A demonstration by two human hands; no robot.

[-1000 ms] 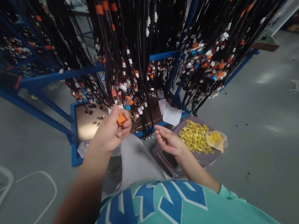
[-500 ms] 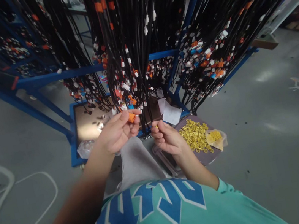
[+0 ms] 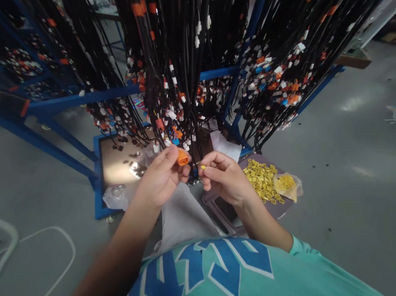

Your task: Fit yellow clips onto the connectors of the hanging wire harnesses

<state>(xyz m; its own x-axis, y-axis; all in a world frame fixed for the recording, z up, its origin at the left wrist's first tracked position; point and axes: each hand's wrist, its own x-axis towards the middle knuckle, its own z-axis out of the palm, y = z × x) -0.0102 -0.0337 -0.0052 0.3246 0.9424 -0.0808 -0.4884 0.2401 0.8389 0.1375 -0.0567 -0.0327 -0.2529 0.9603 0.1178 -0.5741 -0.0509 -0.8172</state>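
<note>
My left hand is closed on an orange connector, whose open face points toward my right hand. Between thumb and forefinger, my right hand pinches a small yellow piece. A short gap separates the piece from the connector. Just beyond my hands hangs a bundle of black cables with white, orange and blue connectors at the lower ends. To the right of my right hand, many yellow pieces lie in a heap on a grey stool-like surface.
A clear bag with more yellow pieces lies beside the heap. The blue rack stands in front, with a base carrying plastic bags and loose bits. More cable bundles hang at the right. A white hose lies on the floor at left.
My left hand has turned the orange connector so its open face shows. My right hand has raised its forefinger, and the yellow piece is now plainer between the fingertips.
</note>
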